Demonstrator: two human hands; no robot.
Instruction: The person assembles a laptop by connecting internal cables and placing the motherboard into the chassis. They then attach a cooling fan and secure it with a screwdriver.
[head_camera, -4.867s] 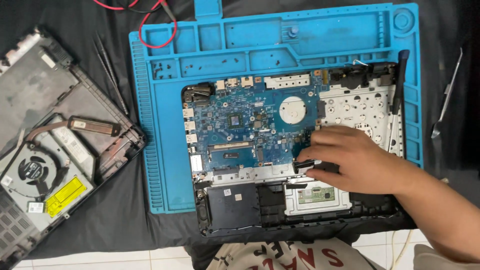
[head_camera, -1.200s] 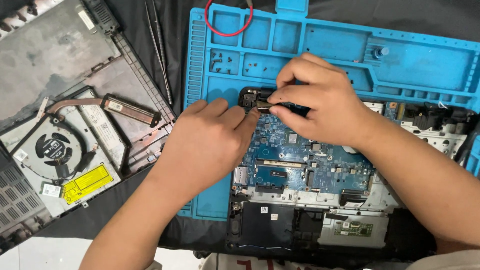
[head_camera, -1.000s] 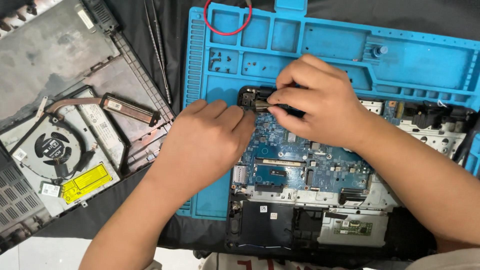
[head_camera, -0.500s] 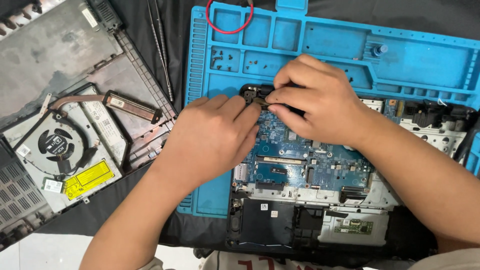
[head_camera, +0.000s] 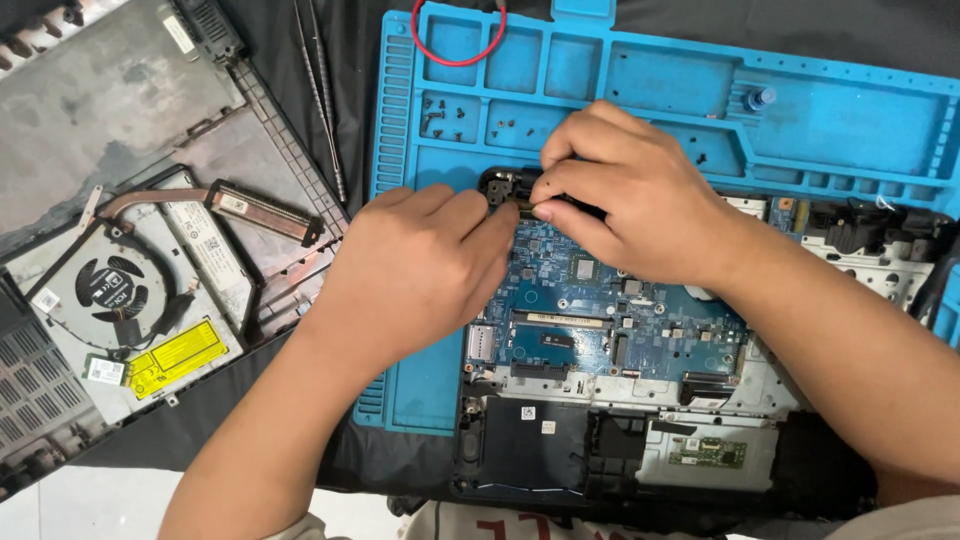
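An opened laptop base with a blue motherboard (head_camera: 600, 330) lies on a blue silicone repair mat (head_camera: 840, 120). My left hand (head_camera: 415, 275) rests on the laptop's left edge, its fingertips touching a black hinge part (head_camera: 497, 187) at the top left corner. My right hand (head_camera: 625, 195) comes in from the right and pinches a small black part at that same corner, right beside my left fingertips. What exactly it grips is hidden under the fingers.
A removed laptop bottom cover (head_camera: 120, 120) lies at the left with a cooling fan and copper heat pipe (head_camera: 115, 290) on it. Thin tweezers (head_camera: 320, 95) lie between cover and mat. Small screws (head_camera: 450, 110) sit in mat compartments. A red wire loop (head_camera: 460, 45) is at the top.
Earlier only my right hand worked at the laptop's lower middle. Both hands have since moved to the top left corner; over the last second my left fingertips crept closer to my right.
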